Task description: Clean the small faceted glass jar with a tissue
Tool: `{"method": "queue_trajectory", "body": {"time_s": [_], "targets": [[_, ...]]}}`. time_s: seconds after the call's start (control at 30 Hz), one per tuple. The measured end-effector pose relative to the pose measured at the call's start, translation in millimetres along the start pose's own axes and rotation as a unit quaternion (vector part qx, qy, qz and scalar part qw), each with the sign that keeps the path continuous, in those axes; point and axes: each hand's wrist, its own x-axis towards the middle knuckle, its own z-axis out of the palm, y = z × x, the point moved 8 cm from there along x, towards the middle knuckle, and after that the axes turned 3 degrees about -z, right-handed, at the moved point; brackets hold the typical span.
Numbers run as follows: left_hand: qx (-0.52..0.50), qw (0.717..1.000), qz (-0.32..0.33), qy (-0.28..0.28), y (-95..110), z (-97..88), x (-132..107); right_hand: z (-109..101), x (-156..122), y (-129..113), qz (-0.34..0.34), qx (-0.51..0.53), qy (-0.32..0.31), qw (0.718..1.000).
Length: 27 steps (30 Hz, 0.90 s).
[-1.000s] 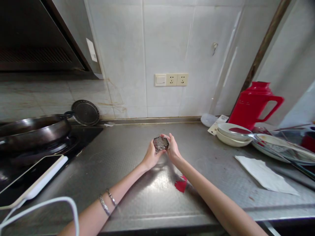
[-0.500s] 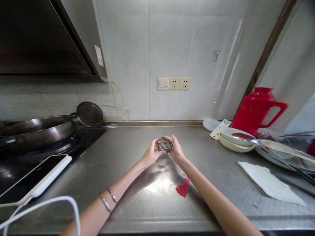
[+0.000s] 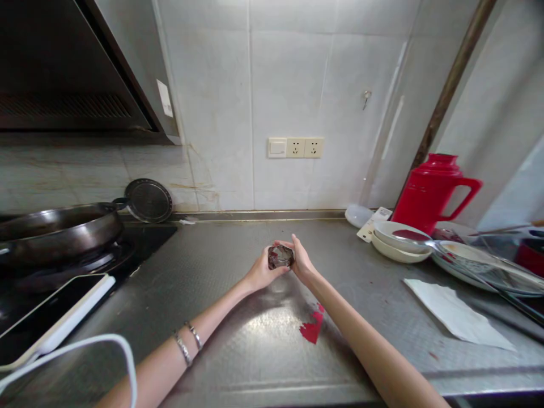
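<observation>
Both of my hands hold a small, dark, glassy object (image 3: pixel 281 257) with a faceted outline, just above the steel counter. Its exact kind I cannot make out. My left hand (image 3: pixel 264 272) wraps its left side, with the thumb along the lower edge. From the right, the fingers of my right hand (image 3: pixel 301 259) close around it, partly hidden behind the object. Two silver bracelets (image 3: pixel 187 343) circle my left forearm. A torn red patch (image 3: pixel 312 327) lies on the counter between my forearms.
At left a pan (image 3: pixel 59 229) sits on the black stove, near a phone (image 3: pixel 51 317) with a white cable (image 3: pixel 102 339). On the right are stacked bowls (image 3: pixel 399 249), a red thermos jug (image 3: pixel 431 190), plates (image 3: pixel 459 275) and a white paper napkin (image 3: pixel 457 314).
The object has turned in my hands: earlier it looked like an open ring, now its face appears flatter and more filled. The view has shifted slightly to the right.
</observation>
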Motion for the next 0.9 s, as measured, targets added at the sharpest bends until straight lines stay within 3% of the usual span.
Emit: {"method": "queue_trajectory", "body": {"time_s": [0.27, 0.57, 0.7, 0.9], "targets": [[0.014, 0.999, -0.001, 0.049, 0.9, -7.2, 9.8, -7.5, 9.1, -4.4, -0.090, -0.023, 0.026, 0.995], [0.048, 0.983, -0.027, 0.177, -5.7, -15.6, 4.3, -11.2, 14.1, 14.4, -0.112, -0.014, 0.051, 0.992], [0.045, 0.982, -0.043, 0.178, -8.4, -10.7, 1.0, -13.9, 17.9, 13.7, -0.106, -0.006, 0.048, 0.993], [0.052, 0.982, -0.020, 0.182, 6.2, -10.9, -4.2, -8.4, 18.6, 8.4, -0.077, 0.023, 0.024, 0.996]]}}
